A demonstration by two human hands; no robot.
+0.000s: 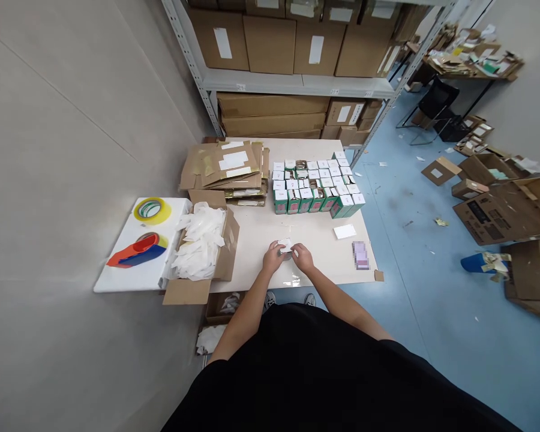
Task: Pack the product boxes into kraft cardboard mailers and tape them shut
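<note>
Near the front of the table (252, 264), a small white thing (285, 245), which looks like a box top or a card, is between my two hands. My left hand (273, 259) is closed on its left side. At its right side my right hand (302, 259) pinches the edge. The underside is shaded and partly covered by my fingers, so its full shape is hidden. Beyond my hands stand rows of small white-and-green boxes (305, 201), some with open tops. To the right lie a white card (344, 231) and a blurred purple stack (360, 255).
Left of my hands is an open carton (231, 246) of white plastic bags (200, 243). A red-and-blue tape dispenser (139, 251) and a yellow tape roll (152, 211) lie on a white surface. Flattened cardboard (225, 165) is piled behind; a shelf (297, 83) with cartons borders the table's back.
</note>
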